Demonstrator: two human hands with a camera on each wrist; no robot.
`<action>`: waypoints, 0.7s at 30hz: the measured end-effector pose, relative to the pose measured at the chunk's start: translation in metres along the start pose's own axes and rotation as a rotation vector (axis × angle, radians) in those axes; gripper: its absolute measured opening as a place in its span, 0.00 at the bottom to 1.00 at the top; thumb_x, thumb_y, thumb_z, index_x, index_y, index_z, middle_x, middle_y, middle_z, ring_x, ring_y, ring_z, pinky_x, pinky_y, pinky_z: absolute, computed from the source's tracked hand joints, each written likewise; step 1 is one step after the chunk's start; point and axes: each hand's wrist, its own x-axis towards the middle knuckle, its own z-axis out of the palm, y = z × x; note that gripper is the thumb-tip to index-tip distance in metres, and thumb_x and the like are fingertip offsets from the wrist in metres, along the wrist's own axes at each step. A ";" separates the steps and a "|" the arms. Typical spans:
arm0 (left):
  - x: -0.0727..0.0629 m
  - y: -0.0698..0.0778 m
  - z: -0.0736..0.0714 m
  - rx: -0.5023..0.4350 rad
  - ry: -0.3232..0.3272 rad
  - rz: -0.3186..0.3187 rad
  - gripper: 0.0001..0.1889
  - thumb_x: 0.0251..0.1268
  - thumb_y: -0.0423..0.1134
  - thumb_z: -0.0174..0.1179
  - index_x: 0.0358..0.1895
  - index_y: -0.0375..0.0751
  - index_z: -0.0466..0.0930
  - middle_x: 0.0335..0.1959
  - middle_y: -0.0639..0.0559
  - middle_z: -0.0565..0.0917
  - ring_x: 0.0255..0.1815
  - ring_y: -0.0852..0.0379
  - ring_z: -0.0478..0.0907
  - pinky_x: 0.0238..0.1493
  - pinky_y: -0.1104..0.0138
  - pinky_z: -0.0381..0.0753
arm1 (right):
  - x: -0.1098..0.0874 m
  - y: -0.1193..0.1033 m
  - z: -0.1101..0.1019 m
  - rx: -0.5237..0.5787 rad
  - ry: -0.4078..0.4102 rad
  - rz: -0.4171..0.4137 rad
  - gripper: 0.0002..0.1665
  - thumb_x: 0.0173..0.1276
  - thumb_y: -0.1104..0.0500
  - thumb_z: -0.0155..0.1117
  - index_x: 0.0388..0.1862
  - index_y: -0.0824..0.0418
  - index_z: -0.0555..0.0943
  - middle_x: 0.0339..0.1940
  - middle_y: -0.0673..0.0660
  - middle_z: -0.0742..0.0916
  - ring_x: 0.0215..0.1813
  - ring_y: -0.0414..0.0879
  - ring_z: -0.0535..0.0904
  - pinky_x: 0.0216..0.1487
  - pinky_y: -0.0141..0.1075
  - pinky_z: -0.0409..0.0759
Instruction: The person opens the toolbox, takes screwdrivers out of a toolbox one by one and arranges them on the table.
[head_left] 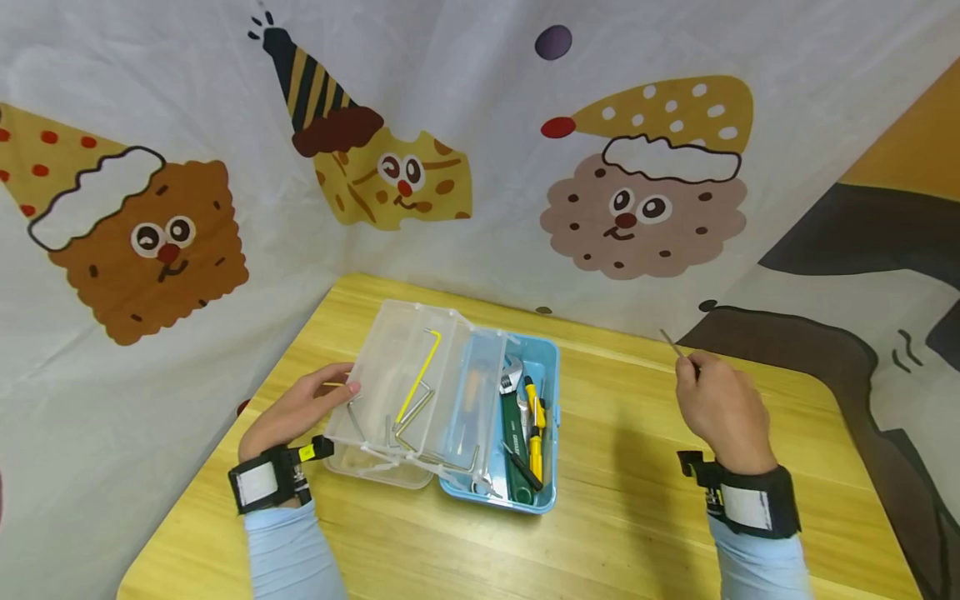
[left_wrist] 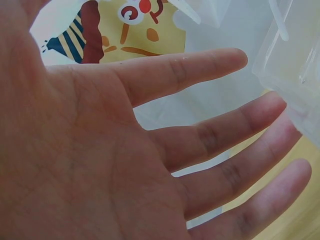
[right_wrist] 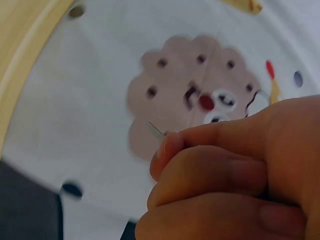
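My left hand [head_left: 300, 407] is at the left side of a clear plastic tray [head_left: 375, 342], thumb on the edge near its compartments. In the left wrist view its fingers are spread and nearly straight, fingertips right at the plastic. The tray holds a yellow hex key [head_left: 422, 375] and several metal hex keys [head_left: 415, 417]. My right hand [head_left: 722, 408], raised over the right of the table, grips a thin metal rod [head_left: 671, 342]. In the right wrist view the rod's narrow tip [right_wrist: 155, 131] pokes out past the curled fingers; the rest is hidden in the fist.
The blue toolbox [head_left: 553, 417] stands open on the wooden table [head_left: 607, 533], partly under the tray. Inside lie an adjustable wrench [head_left: 512, 377], a green-handled tool [head_left: 516, 450] and yellow-and-black screwdrivers [head_left: 536, 450]. A printed cloth [head_left: 495, 242] hangs behind the table.
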 end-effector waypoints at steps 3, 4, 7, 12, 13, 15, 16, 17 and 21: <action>0.000 0.000 -0.001 0.008 0.002 0.001 0.34 0.83 0.59 0.52 0.80 0.41 0.66 0.74 0.40 0.77 0.67 0.42 0.78 0.66 0.50 0.77 | -0.005 0.023 -0.003 -0.028 -0.016 0.036 0.30 0.88 0.50 0.38 0.55 0.74 0.79 0.21 0.58 0.78 0.21 0.50 0.70 0.19 0.40 0.64; 0.000 0.000 -0.001 0.011 0.002 0.002 0.34 0.83 0.59 0.52 0.80 0.41 0.66 0.74 0.40 0.77 0.67 0.41 0.78 0.66 0.49 0.77 | -0.006 0.031 -0.003 -0.037 -0.027 0.048 0.30 0.88 0.50 0.38 0.54 0.74 0.79 0.22 0.58 0.78 0.21 0.51 0.70 0.20 0.41 0.64; -0.001 0.001 -0.002 0.015 0.002 0.002 0.35 0.83 0.60 0.52 0.80 0.41 0.66 0.74 0.39 0.76 0.68 0.41 0.78 0.66 0.48 0.77 | -0.009 0.053 -0.001 -0.064 -0.075 0.097 0.29 0.87 0.51 0.36 0.53 0.73 0.79 0.23 0.59 0.77 0.24 0.52 0.71 0.22 0.41 0.64; -0.001 0.001 -0.001 0.007 0.000 -0.006 0.35 0.82 0.60 0.52 0.80 0.41 0.65 0.75 0.39 0.76 0.68 0.40 0.77 0.67 0.47 0.77 | -0.013 0.085 0.003 -0.107 -0.196 0.178 0.29 0.86 0.52 0.33 0.51 0.72 0.78 0.28 0.63 0.79 0.28 0.56 0.73 0.26 0.45 0.67; 0.000 0.000 -0.001 0.006 0.000 -0.007 0.35 0.82 0.60 0.52 0.80 0.41 0.66 0.75 0.39 0.76 0.68 0.40 0.77 0.67 0.47 0.77 | -0.014 0.091 0.004 -0.116 -0.223 0.193 0.29 0.86 0.52 0.34 0.50 0.72 0.78 0.30 0.64 0.80 0.30 0.56 0.74 0.27 0.46 0.68; 0.000 0.000 0.000 0.007 -0.001 -0.005 0.35 0.83 0.60 0.52 0.80 0.40 0.65 0.75 0.39 0.76 0.68 0.39 0.77 0.68 0.46 0.77 | -0.017 0.100 0.007 -0.134 -0.284 0.223 0.28 0.85 0.53 0.35 0.47 0.72 0.79 0.30 0.64 0.80 0.30 0.56 0.74 0.29 0.46 0.69; 0.000 -0.001 0.000 0.007 -0.001 -0.005 0.35 0.83 0.60 0.52 0.80 0.40 0.65 0.75 0.38 0.76 0.69 0.39 0.77 0.68 0.46 0.76 | -0.019 0.105 0.009 -0.142 -0.316 0.244 0.28 0.85 0.53 0.36 0.46 0.72 0.79 0.29 0.63 0.79 0.30 0.56 0.74 0.30 0.47 0.69; 0.001 -0.001 0.001 0.006 -0.001 -0.005 0.35 0.83 0.60 0.52 0.80 0.40 0.66 0.75 0.39 0.76 0.69 0.39 0.77 0.68 0.45 0.76 | -0.021 0.109 0.011 -0.147 -0.348 0.268 0.27 0.84 0.53 0.36 0.44 0.71 0.79 0.27 0.61 0.77 0.30 0.55 0.73 0.30 0.46 0.69; 0.001 -0.001 0.000 0.001 -0.003 -0.002 0.35 0.82 0.60 0.52 0.80 0.41 0.66 0.75 0.39 0.75 0.69 0.39 0.77 0.68 0.45 0.76 | -0.030 0.123 0.021 -0.163 -0.440 0.344 0.26 0.83 0.53 0.37 0.42 0.70 0.78 0.24 0.58 0.72 0.29 0.54 0.72 0.33 0.49 0.69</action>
